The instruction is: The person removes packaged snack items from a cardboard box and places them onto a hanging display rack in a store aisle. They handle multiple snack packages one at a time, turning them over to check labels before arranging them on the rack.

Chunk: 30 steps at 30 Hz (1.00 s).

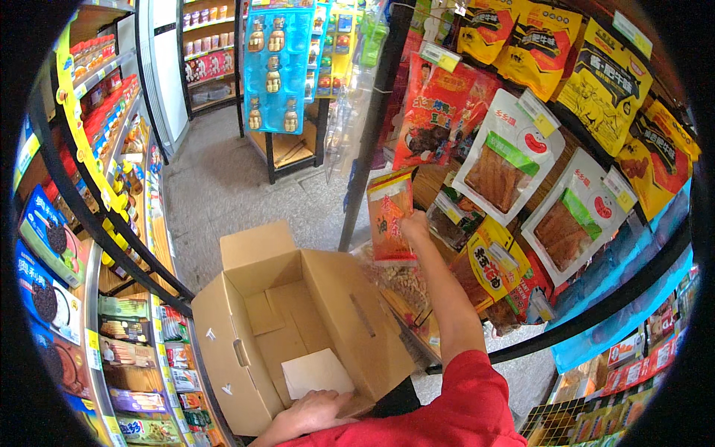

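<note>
My right hand (416,228) grips the right edge of a red and clear snack packet (391,217) with a yellow top, held up in front of the hanging rack. Below me stands an open cardboard box (357,313) with a white sheet (317,373) lying inside at its near end. My left hand (318,410) rests at the box's near rim, over the sheet's lower edge; whether its fingers grip the rim or the sheet is not clear. Just right of my right hand hangs a dark packet (455,209), and a yellow packet (497,262) hangs lower down.
Snack bags, including a white and green pouch (511,159), hang from hooks on the right. Shelves of jars and packets (125,341) line the left. A black rack post (373,128) stands beyond the box. A blue hanging display (276,67) is farther back, above the stone floor (206,190).
</note>
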Motion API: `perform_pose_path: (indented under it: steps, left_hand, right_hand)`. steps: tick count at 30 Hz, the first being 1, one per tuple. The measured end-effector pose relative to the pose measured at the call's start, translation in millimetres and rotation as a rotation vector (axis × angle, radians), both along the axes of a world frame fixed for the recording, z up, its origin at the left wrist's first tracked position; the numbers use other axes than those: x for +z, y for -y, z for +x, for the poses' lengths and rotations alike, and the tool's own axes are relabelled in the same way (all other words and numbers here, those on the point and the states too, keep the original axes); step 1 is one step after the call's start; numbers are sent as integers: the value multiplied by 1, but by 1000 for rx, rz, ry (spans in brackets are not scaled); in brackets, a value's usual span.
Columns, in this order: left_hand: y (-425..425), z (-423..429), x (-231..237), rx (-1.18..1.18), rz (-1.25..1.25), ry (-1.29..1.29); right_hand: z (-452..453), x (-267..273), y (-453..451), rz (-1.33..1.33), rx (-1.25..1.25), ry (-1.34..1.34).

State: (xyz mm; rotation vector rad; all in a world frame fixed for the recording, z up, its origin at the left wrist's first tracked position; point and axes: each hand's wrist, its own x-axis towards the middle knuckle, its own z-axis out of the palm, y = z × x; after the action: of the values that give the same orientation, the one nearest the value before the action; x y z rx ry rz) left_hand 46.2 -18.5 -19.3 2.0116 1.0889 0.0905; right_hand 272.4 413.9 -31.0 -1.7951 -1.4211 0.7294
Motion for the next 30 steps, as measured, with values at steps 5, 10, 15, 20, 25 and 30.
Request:
perform_pose_path:
  steps: [5, 10, 15, 20, 25, 30]
  left_hand:
    - [0, 2, 2, -27, -46, -103]
    - [-3, -2, 3, -60, -19, -104]
    - [4, 1, 36, 149, 91, 60]
    - [-2, -2, 6, -56, -55, -125]
    - [-1, -1, 20, -61, -26, -165]
    - [-2, -3, 21, -62, -7, -147]
  right_hand:
    - [-10, 13, 8, -16, 51, 122]
    - [-8, 14, 9, -32, 1, 289]
    - [-6, 42, 5, 109, -25, 384]
    - [-12, 57, 14, 120, -26, 514]
    - [-8, 47, 21, 209, 73, 450]
    - [-25, 48, 21, 225, 60, 260]
